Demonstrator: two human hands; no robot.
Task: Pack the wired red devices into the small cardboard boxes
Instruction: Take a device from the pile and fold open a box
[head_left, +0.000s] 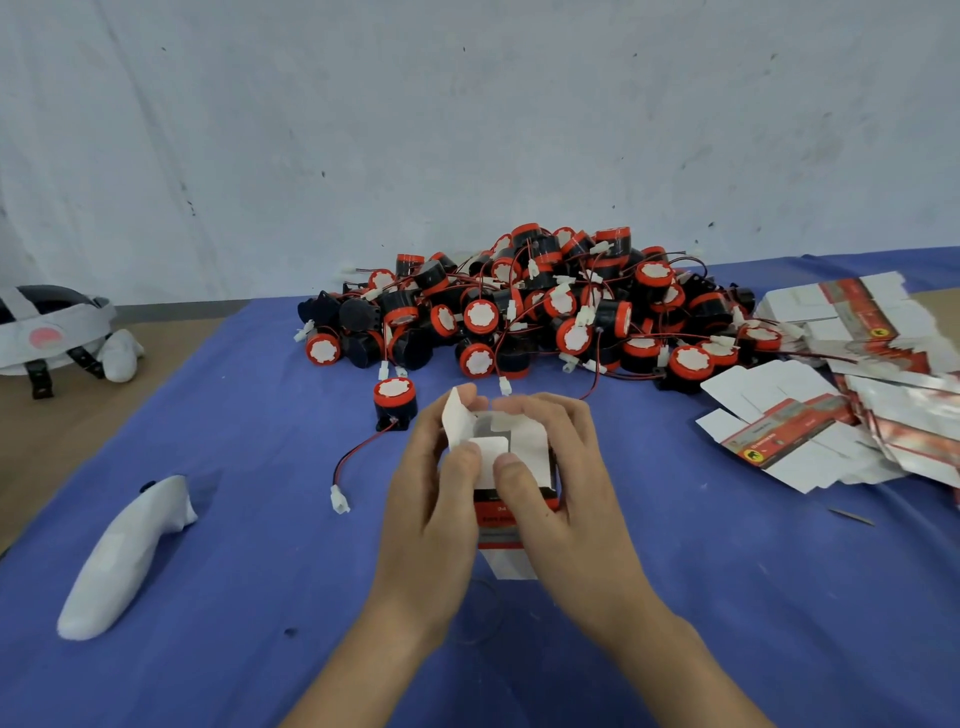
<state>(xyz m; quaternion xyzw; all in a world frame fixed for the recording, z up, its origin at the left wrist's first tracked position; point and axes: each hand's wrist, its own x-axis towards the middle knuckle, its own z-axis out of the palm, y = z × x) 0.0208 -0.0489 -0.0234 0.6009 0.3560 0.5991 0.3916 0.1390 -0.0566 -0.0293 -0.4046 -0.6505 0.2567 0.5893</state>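
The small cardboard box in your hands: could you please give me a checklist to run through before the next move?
1. Box gripped securely: ok. The left hand and right hand both hold the small cardboard box.
2. Top flaps closed: not ok. The side flap stands up.
3. Device inside the box: cannot tell. The opening shows only something dark.
4. Next device in reach: ok. The lone red device stands just beyond the box, apart from the pile.
5. Its wire free: ok. The white connector lies loose on the blue cloth.
6. Flat boxes in stock: ok.
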